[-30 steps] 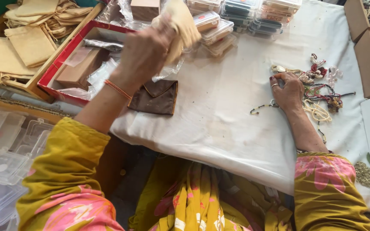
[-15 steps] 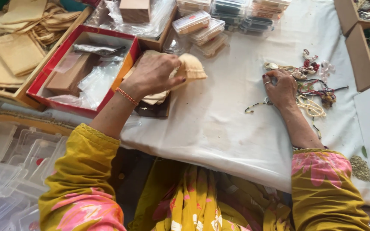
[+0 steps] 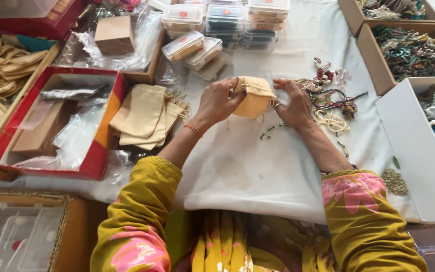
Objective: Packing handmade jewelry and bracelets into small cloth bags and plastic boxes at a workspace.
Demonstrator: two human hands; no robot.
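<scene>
White cloth covers the surface (image 3: 258, 166), over which a tan drawstring pouch (image 3: 256, 96) is gripped by the left hand (image 3: 219, 100) and right hand (image 3: 293, 102); its mouth is best spread evenly before filling.

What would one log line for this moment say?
left hand: holds cloth pouch | right hand: holds pouch's other side | beside: beaded jewellery | surface: white cloth

pouch (image 3: 254, 98): plain tan-yellow. table cloth (image 3: 258, 166): white. tray (image 3: 96, 151): red rim with an orange patch. sleeves (image 3: 142, 221): mustard yellow, pink floral print. wrist thread (image 3: 193, 130): orange-red. stacked pouches (image 3: 144, 118): beige.
</scene>
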